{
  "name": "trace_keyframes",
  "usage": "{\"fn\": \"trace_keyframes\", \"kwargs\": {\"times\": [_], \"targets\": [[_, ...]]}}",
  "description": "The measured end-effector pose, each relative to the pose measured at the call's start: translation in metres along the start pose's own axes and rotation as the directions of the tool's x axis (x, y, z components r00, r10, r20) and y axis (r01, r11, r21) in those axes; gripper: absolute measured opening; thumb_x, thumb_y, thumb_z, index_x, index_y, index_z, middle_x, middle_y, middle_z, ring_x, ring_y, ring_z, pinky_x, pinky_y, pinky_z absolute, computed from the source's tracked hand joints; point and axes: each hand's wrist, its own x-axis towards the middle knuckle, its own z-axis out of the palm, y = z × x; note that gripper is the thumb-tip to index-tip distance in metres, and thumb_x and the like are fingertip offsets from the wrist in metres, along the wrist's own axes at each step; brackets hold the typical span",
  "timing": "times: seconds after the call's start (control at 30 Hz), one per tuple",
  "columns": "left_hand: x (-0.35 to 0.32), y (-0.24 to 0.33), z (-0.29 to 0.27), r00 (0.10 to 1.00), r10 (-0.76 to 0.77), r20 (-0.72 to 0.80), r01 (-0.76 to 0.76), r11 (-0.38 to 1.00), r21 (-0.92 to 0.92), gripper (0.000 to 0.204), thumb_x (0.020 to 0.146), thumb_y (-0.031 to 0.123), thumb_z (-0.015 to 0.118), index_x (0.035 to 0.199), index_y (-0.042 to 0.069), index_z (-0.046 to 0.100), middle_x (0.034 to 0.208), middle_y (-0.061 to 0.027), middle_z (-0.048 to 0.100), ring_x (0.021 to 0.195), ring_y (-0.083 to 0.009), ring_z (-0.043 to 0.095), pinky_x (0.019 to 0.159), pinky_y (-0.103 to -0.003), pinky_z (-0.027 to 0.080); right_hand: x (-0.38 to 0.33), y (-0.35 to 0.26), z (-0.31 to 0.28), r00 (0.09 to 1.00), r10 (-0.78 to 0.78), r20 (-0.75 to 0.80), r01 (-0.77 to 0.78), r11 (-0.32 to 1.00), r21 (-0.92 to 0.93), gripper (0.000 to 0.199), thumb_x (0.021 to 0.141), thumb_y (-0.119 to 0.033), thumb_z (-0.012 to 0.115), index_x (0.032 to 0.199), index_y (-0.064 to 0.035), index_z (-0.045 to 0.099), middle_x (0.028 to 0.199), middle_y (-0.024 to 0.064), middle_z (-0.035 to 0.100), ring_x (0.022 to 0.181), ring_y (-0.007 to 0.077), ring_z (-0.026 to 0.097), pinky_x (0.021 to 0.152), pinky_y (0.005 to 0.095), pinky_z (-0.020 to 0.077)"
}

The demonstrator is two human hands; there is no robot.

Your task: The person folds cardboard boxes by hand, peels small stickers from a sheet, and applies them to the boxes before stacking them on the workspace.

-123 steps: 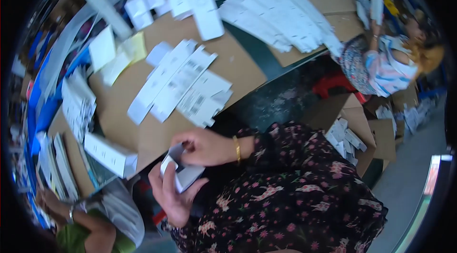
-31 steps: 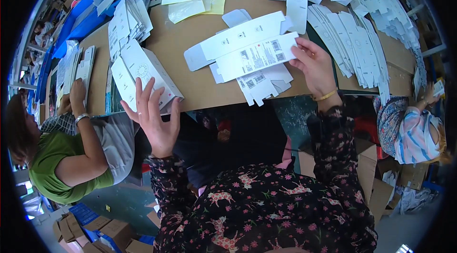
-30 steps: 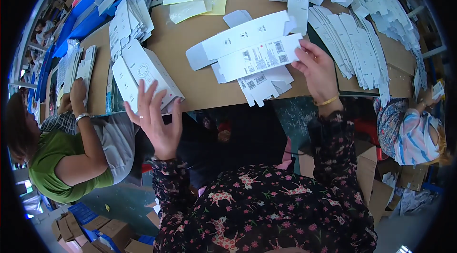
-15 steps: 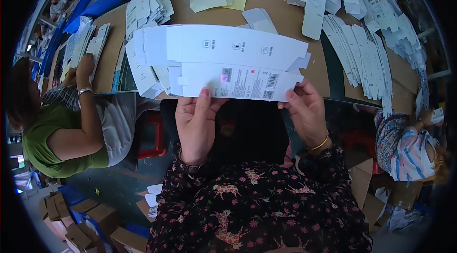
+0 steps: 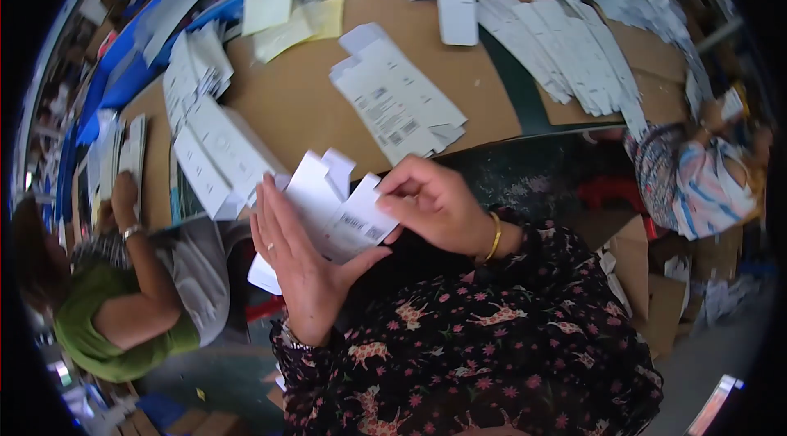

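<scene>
One white carton blank [image 5: 332, 211], flat with notched flaps and a printed label, is lying near the table [image 5: 295, 108] edge, the left hand [image 5: 303, 260] supporting it open-palmed, the right hand [image 5: 434, 202] pinching its right edge.

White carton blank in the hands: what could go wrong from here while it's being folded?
The white carton blank is held in mid-air off the brown table, with the left hand flat under it and the right hand pinching one edge, so a crease may land crooked or a flap may tear. Its end flaps reach close to the stack of flat blanks at the table edge and might nudge one off.
</scene>
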Motion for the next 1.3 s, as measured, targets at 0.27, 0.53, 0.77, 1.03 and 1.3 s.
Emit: {"fn": "trace_keyframes", "kwargs": {"times": [0.27, 0.53, 0.77, 1.03, 1.3], "targets": [[-0.018, 0.009, 0.041, 0.982, -0.004, 0.191, 0.038, 0.984, -0.176, 0.145, 0.057, 0.035, 0.101, 0.164, -0.008, 0.013, 0.155, -0.0343, 0.038, 0.137, -0.0501, 0.042, 0.118, -0.054, 0.033, -0.005, 0.003, -0.016, 0.991, 0.124, 0.057, -0.112, 0.977, -0.181, 0.045, 0.098, -0.004, 0.074, 0.135, 0.0003, 0.049, 0.109, 0.0142, 0.071, 0.091, 0.0117, 0.071, 0.076, 0.0293, 0.0608], [-0.014, 0.005, 0.043, 0.962, 0.045, 0.27, -0.023, 0.996, -0.082, 0.142, 0.058, 0.033, 0.1, 0.164, -0.008, 0.015, 0.153, -0.0351, 0.038, 0.136, -0.0502, 0.043, 0.116, -0.054, 0.035, 0.006, -0.083, -0.211, 0.563, -0.156, -0.812, 0.287, 0.958, 0.015, 0.065, 0.106, -0.021, 0.062, 0.16, -0.0026, 0.03, 0.114, 0.0171, 0.073, 0.084, 0.0219, 0.073, 0.072, 0.0312, 0.0595], [-0.002, 0.012, 0.049, 0.952, 0.038, 0.302, 0.002, 0.991, -0.131, 0.14, 0.058, 0.032, 0.1, 0.163, -0.01, 0.018, 0.153, -0.0346, 0.039, 0.135, -0.0493, 0.044, 0.116, -0.055, 0.035, -0.008, -0.085, -0.159, 0.896, -0.109, -0.43, 0.079, 0.993, -0.089, 0.04, 0.105, -0.02, 0.065, 0.14, -0.0033, 0.057, 0.113, 0.0132, 0.072, 0.088, 0.0155, 0.073, 0.072, 0.026, 0.0581], [-0.006, 0.011, 0.059, 0.908, 0.271, 0.319, -0.18, 0.941, -0.288, 0.14, 0.054, 0.028, 0.101, 0.161, -0.01, 0.02, 0.152, -0.0328, 0.041, 0.136, -0.0479, 0.046, 0.116, -0.055, 0.036, 0.008, -0.012, -0.05, 0.988, -0.005, 0.154, 0.075, 0.889, -0.452, 0.048, 0.098, -0.003, 0.071, 0.144, -0.0008, 0.056, 0.128, 0.0098, 0.064, 0.104, 0.012, 0.065, 0.087, 0.0269, 0.0594], [-0.016, 0.003, 0.036, 0.927, 0.178, 0.331, -0.123, 0.976, -0.179, 0.127, 0.052, 0.025, 0.101, 0.155, -0.009, 0.034, 0.148, -0.0274, 0.047, 0.136, -0.047, 0.047, 0.115, -0.054, 0.038, 0.019, 0.009, -0.043, 0.977, 0.097, 0.191, -0.019, 0.928, -0.373, 0.042, 0.094, 0.004, 0.067, 0.135, -0.0003, 0.063, 0.126, 0.0076, 0.066, 0.103, 0.0109, 0.064, 0.088, 0.0271, 0.0578]]}}
